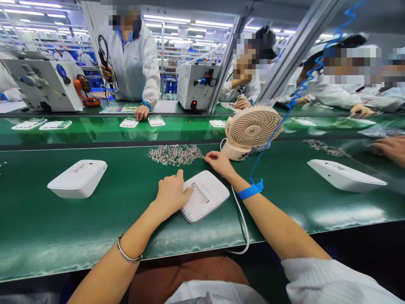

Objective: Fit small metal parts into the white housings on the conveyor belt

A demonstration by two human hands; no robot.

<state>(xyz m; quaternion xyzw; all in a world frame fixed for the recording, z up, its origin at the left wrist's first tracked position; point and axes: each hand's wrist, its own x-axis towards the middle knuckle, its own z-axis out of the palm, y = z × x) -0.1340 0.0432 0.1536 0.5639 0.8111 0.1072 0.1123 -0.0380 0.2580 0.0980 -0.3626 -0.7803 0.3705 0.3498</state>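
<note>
A white plastic casing (210,185) with a shallow rectangular recess lies on the green bench in front of me. My left hand (171,192) grips its left edge, the thumb over the top near the recess and the other fingers curled. Behind the casing is a loose pile of small metal parts (177,155), perhaps clips or springs. My right hand (221,164) is at the right end of that pile, thumb and forefinger pinched on a small metal part too tiny to make out well. A blue wrist strap (251,190) with a coiled cord is round my right wrist.
A beige fan (251,131) stands behind my right hand, its white cable (243,219) running to the bench edge. Similar white casings lie left (77,179) and right (344,175). Beyond, a green belt (183,128) carries flat white pieces; co-workers sit and stand across it.
</note>
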